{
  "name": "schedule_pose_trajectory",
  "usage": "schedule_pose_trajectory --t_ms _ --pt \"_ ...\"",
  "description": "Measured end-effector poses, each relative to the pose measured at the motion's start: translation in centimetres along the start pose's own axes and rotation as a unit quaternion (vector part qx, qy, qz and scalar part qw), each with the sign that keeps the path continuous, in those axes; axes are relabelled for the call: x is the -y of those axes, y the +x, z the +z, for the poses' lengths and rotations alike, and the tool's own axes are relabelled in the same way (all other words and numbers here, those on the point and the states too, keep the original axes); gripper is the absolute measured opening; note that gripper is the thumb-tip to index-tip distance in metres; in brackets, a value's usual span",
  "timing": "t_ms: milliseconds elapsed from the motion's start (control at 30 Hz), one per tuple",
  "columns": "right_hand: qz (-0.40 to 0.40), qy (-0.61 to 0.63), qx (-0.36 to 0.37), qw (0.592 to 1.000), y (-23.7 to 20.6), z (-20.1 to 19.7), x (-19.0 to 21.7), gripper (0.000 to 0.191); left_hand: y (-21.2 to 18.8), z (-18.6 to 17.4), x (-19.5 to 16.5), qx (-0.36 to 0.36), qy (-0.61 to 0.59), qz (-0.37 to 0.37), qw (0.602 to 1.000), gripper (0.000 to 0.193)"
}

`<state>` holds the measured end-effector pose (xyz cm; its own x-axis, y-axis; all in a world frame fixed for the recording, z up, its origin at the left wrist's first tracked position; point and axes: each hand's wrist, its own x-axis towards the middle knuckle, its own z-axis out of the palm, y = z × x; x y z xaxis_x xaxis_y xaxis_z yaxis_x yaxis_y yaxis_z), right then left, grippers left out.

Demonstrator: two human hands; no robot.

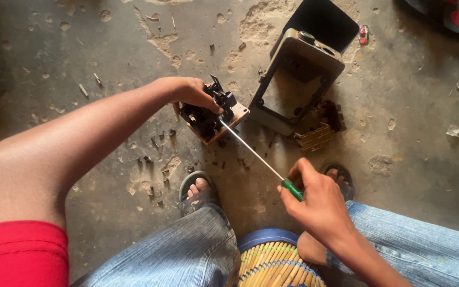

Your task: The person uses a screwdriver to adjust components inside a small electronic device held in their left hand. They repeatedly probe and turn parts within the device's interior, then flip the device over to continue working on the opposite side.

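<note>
My left hand (pixel 189 93) grips a small electrical assembly (pixel 212 117), black parts mounted on a tan board, held a little above the concrete floor. My right hand (pixel 317 199) is closed on the green handle of a long thin screwdriver (pixel 256 154). Its metal shaft runs up and left, and the tip touches the assembly near its right edge. Both hands work in front of my knees, which are in blue jeans.
An open grey metal casing (pixel 298 79) with a dark lid lies just beyond the assembly. A brown ribbed part (pixel 314 137) sits beside it. Small screws and debris litter the pitted floor (pixel 134 159). My sandalled foot (pixel 197 191) and a woven stool (pixel 272 263) are below.
</note>
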<state>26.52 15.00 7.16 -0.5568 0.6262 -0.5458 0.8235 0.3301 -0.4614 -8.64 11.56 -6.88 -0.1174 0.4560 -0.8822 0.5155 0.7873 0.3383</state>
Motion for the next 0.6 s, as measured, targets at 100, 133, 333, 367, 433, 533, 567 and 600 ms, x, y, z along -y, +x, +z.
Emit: schedule_pose_trajectory --t_ms 100,133,333,367,433,533,567,600 --pt "-0.016 -0.002 -0.008 1.000 -0.09 0.02 0.30 0.041 -0.10 -0.02 -0.16 0.016 -0.001 -0.009 1.000 0.075" --pt "0.006 -0.021 0.005 1.000 -0.07 0.05 0.34 0.045 -0.12 -0.04 -0.25 0.012 -0.001 -0.009 1.000 0.076" --pt "0.012 -0.026 0.054 0.998 -0.11 0.13 -0.10 0.026 -0.38 -0.20 -0.04 0.032 -0.006 -0.017 0.999 0.077" --pt "-0.005 -0.024 0.046 0.999 -0.12 0.08 -0.20 0.024 -0.34 -0.32 0.06 0.035 -0.019 -0.019 0.999 0.078" --pt "-0.015 -0.018 0.036 0.999 -0.17 -0.04 -0.24 0.027 -0.23 -0.50 0.31 0.042 -0.034 -0.016 0.998 0.079" --pt "-0.078 0.042 0.007 0.996 -0.12 -0.24 0.07 0.030 0.05 -0.64 0.56 0.045 -0.033 0.000 0.998 0.079" --pt "-0.106 0.071 -0.005 0.992 -0.12 -0.30 0.25 0.030 0.12 -0.66 0.59 0.040 -0.025 0.005 0.999 0.079" --pt "-0.077 0.052 0.007 0.996 -0.06 -0.31 0.45 0.036 0.19 -0.70 0.62 0.033 -0.018 0.011 0.999 0.080"
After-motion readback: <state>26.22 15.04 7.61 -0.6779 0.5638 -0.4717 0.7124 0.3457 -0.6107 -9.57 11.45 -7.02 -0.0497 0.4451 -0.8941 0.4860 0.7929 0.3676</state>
